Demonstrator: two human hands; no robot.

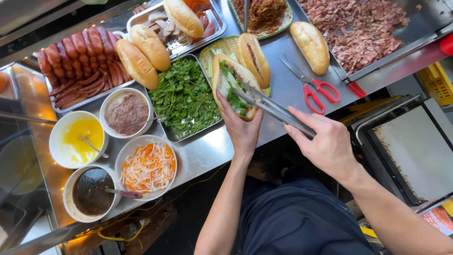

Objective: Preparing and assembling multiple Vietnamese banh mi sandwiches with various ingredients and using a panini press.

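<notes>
Here, nearest of all, the right hand (325,144) is closing its fingers around the handles of metal tongs (271,106), whose tips are pressing green herbs into a split sandwich roll (232,84). The left hand (241,128) is cupping that roll from below, fingers wrapped about its near end — the roll is sitting tilted over the near edge of a woven green tray (226,47), just right of the metal pan of leafy herbs (184,97). Left of the hands, four bowls are standing close together: shredded carrot and radish (148,166), dark sauce (92,191), yellow sauce (80,139) and brown paste (126,112). Red-handled scissors (314,89) are lying on the steel counter (283,85) to the right. Farther off, plain rolls (144,54) are resting beside red sausages (78,59) — and a tray of chopped meat (361,30) is sitting at the far right.
</notes>
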